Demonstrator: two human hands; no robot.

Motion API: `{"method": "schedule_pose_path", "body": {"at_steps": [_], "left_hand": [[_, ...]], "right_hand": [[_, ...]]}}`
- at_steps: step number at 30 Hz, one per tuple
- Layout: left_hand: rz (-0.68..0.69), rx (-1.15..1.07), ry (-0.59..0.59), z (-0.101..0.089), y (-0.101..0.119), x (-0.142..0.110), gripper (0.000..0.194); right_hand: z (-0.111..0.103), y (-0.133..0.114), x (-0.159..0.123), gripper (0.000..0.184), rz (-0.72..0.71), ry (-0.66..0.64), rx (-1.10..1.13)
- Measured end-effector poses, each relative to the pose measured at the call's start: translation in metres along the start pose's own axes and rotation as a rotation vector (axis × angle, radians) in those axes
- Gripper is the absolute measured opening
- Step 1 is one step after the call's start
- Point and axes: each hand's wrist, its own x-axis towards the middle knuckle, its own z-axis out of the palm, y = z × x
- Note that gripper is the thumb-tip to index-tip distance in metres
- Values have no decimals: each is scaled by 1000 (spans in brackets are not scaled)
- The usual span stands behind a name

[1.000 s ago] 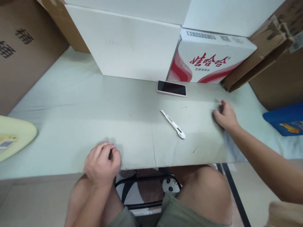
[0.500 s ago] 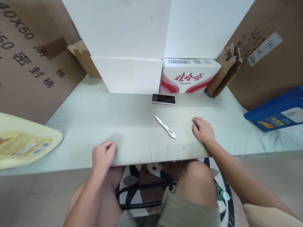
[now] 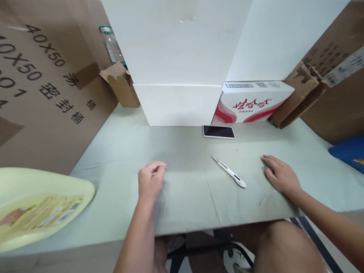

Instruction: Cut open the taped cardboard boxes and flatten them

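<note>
My left hand is over the near middle of the table, fingers curled in with the thumb against them. Nothing shows in it. On the right side of the table rests my right hand, palm down and holding nothing, its fingers out and thumb apart. Between the two hands, closer to the right one, lies a slim white utility knife, slanted, with its narrow tip pointing away to the left. Neither hand touches it. Behind the knife a phone lies flat with a dark screen.
White boxes and a red-and-white carton stand along the back. Large brown cardboard boxes flank both sides. A yellow jug is at the left, a blue package at the right edge. A small open carton stands back left.
The view has swung left, so the things on the table appear farther right and lower. My left hand has moved forward from the table's near edge. The knife and phone lie as before.
</note>
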Motion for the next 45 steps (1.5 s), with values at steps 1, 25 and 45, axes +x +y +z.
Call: {"method": "schedule_pose_path", "body": {"at_steps": [1,25,45], "left_hand": [[6,-13,-7,-2,-2,1,24],[-186,-364,2,-29,-11,14,32],[-151,-414,238,-52,-22,30,14]], "right_hand": [[1,2,0,46,-1,-13,-8],[-47,-132,107,23,-128,228,4],[-6,-595,238,57,-763,-235,475]]}}
